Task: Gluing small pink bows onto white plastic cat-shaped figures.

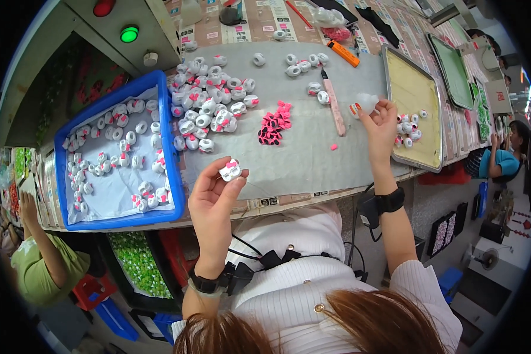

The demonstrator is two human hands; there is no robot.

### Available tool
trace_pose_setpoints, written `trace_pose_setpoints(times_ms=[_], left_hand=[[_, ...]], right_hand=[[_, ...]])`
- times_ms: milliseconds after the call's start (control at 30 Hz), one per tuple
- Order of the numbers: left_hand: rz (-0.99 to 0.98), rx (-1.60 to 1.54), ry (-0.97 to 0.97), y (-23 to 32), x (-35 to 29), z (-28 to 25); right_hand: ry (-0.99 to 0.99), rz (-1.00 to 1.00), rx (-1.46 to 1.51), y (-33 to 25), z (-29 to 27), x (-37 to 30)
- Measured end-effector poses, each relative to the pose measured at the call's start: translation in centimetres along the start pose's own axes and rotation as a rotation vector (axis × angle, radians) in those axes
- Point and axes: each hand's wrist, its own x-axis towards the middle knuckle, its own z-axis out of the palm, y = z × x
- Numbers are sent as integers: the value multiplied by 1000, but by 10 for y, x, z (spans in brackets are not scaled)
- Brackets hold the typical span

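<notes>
My left hand pinches a white cat-head bead with a pink bow between thumb and fingers, just over the table's near edge. Farther right, my right hand has its thumb and fingers closed on a small translucent bottle with a red-and-white label, tilted above the grey mat. Between the hands lies a small pile of pink pieces, some with black spots. A single pink piece rests apart. Beyond my left hand spreads a heap of white beads with pink parts.
A blue tray of white beads stands at the left. On the right is a metal tray with several beads. A pink-handled pen-like tool and an orange cutter lie on the mat's far side. Other people sit at both sides.
</notes>
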Motion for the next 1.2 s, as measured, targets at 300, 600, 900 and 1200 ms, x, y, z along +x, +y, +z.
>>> trace_pose_setpoints(times_ms=[300, 600, 900, 1200], left_hand=[[-88, -30, -24, -6, 1, 0], [-111, 0, -75, -5, -2, 1], [-116, 13, -96, -6, 1, 5], [-123, 29, -92, -7, 0, 3]], right_hand=[[-547, -240, -392, -65, 61, -58], [-552, -360, -539, -44, 89, -63], [-574, -528, -518, -38, 101, -63], [-547, -618, -501, -39, 104, -58]])
